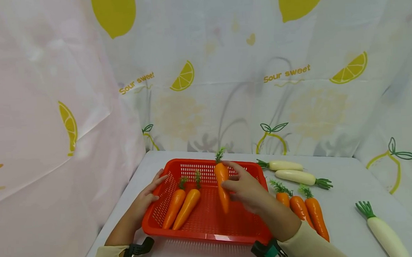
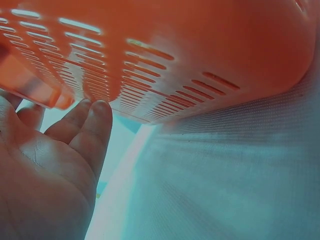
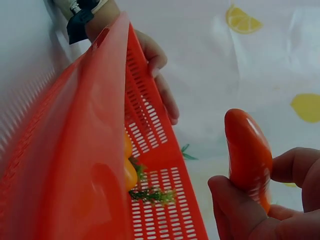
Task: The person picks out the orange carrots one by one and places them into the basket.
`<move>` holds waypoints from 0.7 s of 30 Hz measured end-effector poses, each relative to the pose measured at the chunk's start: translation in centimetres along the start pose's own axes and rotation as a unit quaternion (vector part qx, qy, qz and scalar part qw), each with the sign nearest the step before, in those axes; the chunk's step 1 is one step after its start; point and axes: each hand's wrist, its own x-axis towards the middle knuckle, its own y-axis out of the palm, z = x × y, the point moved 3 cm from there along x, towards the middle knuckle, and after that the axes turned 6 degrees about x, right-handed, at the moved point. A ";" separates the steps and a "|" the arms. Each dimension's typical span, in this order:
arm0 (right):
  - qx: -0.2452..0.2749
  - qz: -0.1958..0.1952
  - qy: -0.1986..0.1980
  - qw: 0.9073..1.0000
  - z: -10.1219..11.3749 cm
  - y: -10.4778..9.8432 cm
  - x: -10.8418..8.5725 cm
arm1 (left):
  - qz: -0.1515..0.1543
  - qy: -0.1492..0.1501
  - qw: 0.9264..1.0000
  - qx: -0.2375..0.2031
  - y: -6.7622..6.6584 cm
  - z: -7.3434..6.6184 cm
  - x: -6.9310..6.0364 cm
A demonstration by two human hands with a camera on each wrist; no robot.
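Note:
My right hand point(image 1: 249, 187) pinches an orange toy carrot point(image 1: 222, 182) between thumb and fingers, its green top upward, over the red plastic basket point(image 1: 206, 237). In the right wrist view the carrot's smooth tip point(image 3: 245, 135) sticks out past my fingers. My left hand point(image 1: 145, 201) grips the basket's left rim, the thumb at the edge. Seen from the left wrist, two fingertips point(image 2: 101, 107) touch the slotted outer wall point(image 2: 145, 95). Inside the basket, on its left side, two orange carrots point(image 1: 186, 209) lie side by side.
Right of the basket lie three carrots point(image 1: 314, 212), partly behind my right forearm. Two white radishes point(image 1: 295, 176) lie farther back, and another white radish point(image 1: 386, 235) is at the front right. A lemon-print curtain point(image 1: 224, 85) hangs around the white table point(image 1: 348, 183).

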 end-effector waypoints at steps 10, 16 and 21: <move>0.007 0.019 0.020 1.000 -0.6 1.0 0.2 | 0.007 -0.006 1.000 -0.012 0.2 0.4 0.1; 0.006 0.037 0.030 0.999 -1.0 1.5 0.5 | 0.004 -0.001 1.000 -0.005 0.1 0.4 0.0; 0.001 0.044 0.049 0.998 -0.9 1.9 0.9 | 0.001 -0.005 1.000 -0.003 -0.1 0.2 0.1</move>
